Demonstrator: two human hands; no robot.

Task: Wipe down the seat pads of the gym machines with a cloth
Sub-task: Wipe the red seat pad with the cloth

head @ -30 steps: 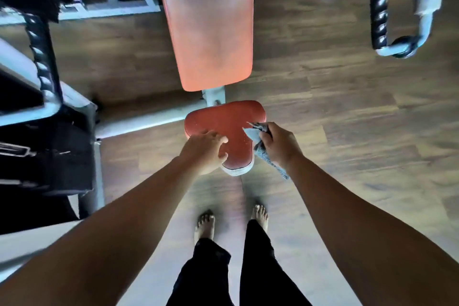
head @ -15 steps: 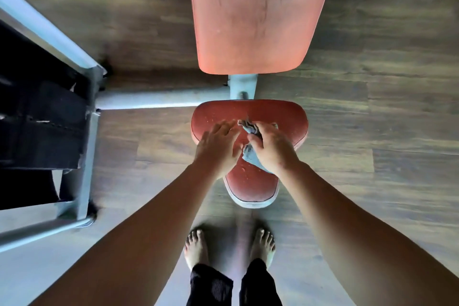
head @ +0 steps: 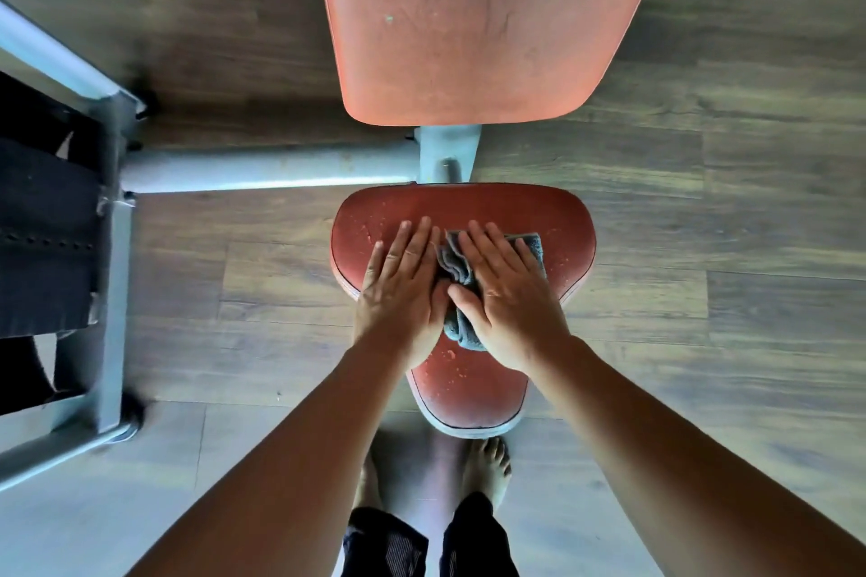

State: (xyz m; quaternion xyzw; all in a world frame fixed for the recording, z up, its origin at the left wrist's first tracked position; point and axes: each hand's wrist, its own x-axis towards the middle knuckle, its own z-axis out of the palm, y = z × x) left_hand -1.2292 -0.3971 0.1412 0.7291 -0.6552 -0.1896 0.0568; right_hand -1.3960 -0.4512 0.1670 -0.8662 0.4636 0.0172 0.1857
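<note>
R hand (head: 508,295) is covering most of the cloth (head: 457,265); only folds & a corner are showing. It & L hand (head: 403,290) are hiding the middle of the seat pad (head: 468,384). Back pad (head: 468,23) is running off the top edge, frame (head: 262,169) off the left. Pad's front is hiding part of the feet (head: 487,469).

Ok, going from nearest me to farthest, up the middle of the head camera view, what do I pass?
Your bare feet → narrow tip of the seat pad → right hand pressing flat on the cloth → grey post → back pad.
</note>
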